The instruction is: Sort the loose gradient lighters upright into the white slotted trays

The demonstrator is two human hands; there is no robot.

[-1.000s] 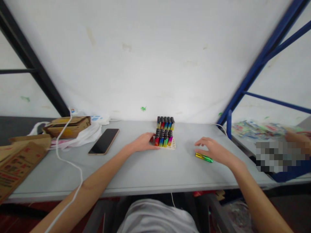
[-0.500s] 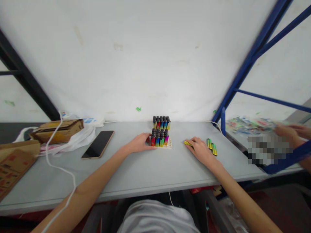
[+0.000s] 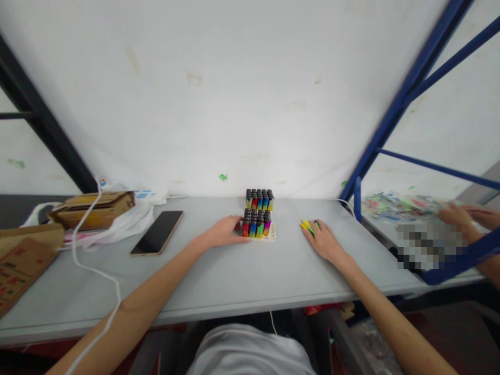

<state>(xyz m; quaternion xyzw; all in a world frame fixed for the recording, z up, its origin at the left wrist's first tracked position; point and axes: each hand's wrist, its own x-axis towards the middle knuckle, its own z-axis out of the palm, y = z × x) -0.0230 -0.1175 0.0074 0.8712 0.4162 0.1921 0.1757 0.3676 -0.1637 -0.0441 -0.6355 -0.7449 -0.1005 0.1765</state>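
Observation:
My left hand (image 3: 226,230) grips the left side of a white slotted tray (image 3: 272,233), thumb in front and fingers behind. Upright lighters (image 3: 257,225) with black tops and red, blue, green and purple bodies fill most of it; slots on the right side show bare. Right of the tray, my right hand (image 3: 323,241) lies palm down with its fingers closed over a few yellow and green lighters (image 3: 307,225) on the table. The hand partly covers them, so their number is hidden.
Behind the tray stands a second block of lighters (image 3: 260,199). A phone (image 3: 158,233) lies left, near cardboard boxes (image 3: 94,208) and a white cable (image 3: 97,271). A blue metal frame (image 3: 375,148) rises at right. Beyond it, another person's hands (image 3: 459,216) work near plastic packets (image 3: 406,203).
My right hand has shifted slightly right. The two lighters that lay apart beside it are now gathered with the yellow one under its fingers. My left hand stays at the tray.

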